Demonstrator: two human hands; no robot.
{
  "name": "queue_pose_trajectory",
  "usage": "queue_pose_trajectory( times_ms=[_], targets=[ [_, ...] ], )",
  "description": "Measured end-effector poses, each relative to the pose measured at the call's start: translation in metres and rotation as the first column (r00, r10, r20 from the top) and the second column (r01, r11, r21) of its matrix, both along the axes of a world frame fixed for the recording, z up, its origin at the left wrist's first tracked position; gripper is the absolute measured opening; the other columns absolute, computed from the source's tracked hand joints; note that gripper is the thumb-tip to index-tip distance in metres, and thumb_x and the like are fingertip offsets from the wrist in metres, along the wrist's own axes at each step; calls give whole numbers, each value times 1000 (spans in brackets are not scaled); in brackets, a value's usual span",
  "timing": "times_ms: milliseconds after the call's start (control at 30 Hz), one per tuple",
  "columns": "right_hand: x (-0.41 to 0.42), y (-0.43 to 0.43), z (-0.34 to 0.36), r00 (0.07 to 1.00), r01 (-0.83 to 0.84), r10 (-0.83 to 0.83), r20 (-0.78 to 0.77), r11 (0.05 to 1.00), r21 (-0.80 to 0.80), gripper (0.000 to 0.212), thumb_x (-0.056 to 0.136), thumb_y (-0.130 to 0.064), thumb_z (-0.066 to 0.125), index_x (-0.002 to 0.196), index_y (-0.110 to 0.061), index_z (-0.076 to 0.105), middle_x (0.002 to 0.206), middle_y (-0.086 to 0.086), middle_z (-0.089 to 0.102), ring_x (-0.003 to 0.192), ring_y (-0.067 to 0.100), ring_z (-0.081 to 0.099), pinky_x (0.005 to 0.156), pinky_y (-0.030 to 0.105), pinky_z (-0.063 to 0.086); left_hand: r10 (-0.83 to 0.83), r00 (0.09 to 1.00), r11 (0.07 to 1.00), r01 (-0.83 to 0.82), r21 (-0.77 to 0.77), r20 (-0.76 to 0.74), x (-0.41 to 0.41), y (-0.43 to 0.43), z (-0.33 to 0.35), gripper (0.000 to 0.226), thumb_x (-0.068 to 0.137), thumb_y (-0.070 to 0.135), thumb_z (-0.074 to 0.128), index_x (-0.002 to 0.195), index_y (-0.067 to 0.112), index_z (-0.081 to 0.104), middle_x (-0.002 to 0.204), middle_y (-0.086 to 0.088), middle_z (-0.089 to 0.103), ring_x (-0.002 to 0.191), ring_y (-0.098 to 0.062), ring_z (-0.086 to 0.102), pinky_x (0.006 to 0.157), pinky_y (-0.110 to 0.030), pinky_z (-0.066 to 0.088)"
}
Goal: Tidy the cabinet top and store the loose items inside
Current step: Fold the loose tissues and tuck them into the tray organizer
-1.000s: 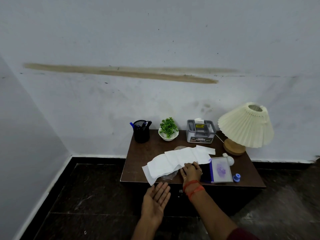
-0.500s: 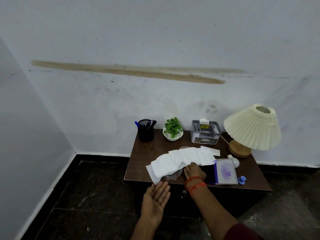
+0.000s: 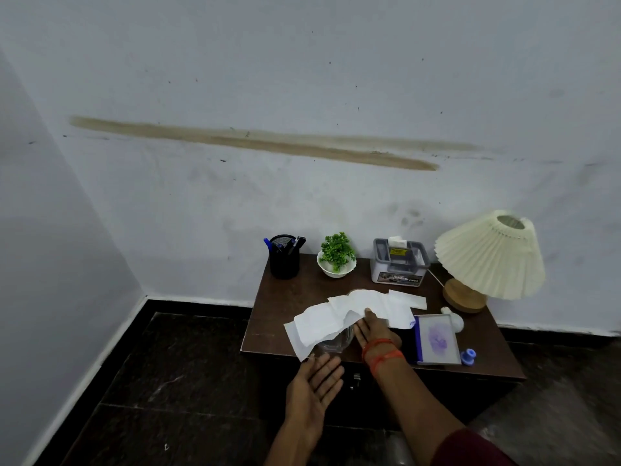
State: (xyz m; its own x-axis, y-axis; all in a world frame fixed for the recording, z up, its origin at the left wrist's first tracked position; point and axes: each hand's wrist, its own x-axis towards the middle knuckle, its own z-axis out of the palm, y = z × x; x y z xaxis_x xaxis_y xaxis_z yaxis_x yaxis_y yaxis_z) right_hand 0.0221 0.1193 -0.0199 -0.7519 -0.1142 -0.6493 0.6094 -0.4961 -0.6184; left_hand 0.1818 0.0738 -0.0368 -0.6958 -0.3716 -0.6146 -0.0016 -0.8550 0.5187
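Observation:
Several white papers [image 3: 322,322] lie fanned across the middle of the brown cabinet top [image 3: 285,304]. My right hand [image 3: 374,331] reaches in from the front; one fingertip shows above a sheet, the other fingers are hidden under its lifted, curled edge. Under the papers' front edge sits a clear plastic item [image 3: 332,346]. My left hand [image 3: 317,385] hovers palm-up, fingers apart, just before the cabinet's front edge, holding nothing. To the right lie a blue-edged box with a purple stain [image 3: 437,341], a small blue cap [image 3: 468,356] and a white object [image 3: 455,320].
Along the wall stand a black pen holder [image 3: 284,260], a small green plant in a white bowl [image 3: 337,257], a grey tissue box [image 3: 400,264] and a pleated lamp [image 3: 487,257]. The cabinet front shows a metal latch [image 3: 356,378]. The floor is dark tile.
My right hand has stretched its fingers forward into the papers and lifted a sheet's edge. The left hand stays palm-up. The view has shifted slightly.

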Motion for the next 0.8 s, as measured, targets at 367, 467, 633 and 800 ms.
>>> queue_pose_trajectory(
  times_ms=[367, 467, 633, 800],
  targets=[
    [35, 18, 39, 997, -71, 71, 1, 997, 2, 17, 83, -12, 71, 82, 2, 61, 91, 16, 66, 73, 20, 64, 61, 28, 56, -95, 991, 995, 96, 3, -99, -31, 35, 31, 50, 94, 45, 44, 118, 7, 66, 114, -12, 71, 111, -29, 63, 96, -40, 47],
    [49, 26, 49, 998, -55, 55, 17, 998, -38, 16, 81, -8, 73, 82, 2, 61, 84, 15, 66, 71, 20, 64, 49, 24, 56, -24, 990, 994, 39, 105, -139, -35, 36, 46, 58, 88, 52, 52, 116, 3, 66, 114, -17, 70, 110, -32, 62, 98, -43, 47],
    [74, 40, 56, 996, -86, 87, -1, 989, -122, 12, 81, -7, 71, 92, -1, 67, 89, 13, 70, 60, 13, 70, 52, 23, 58, 236, 956, 925, -166, 342, -175, -29, 30, 55, 55, 86, 38, 61, 129, 3, 56, 126, -19, 63, 115, -32, 60, 103, -42, 45],
    [92, 51, 57, 993, -119, 120, -7, 978, -169, 13, 84, -11, 69, 96, -7, 67, 97, 10, 70, 69, 13, 71, 60, 25, 58, 363, 906, 889, -266, 372, -219, -18, 27, 66, 33, 91, 26, 55, 117, 7, 62, 93, -14, 75, 86, -26, 73, 87, -36, 55]
  ],
)
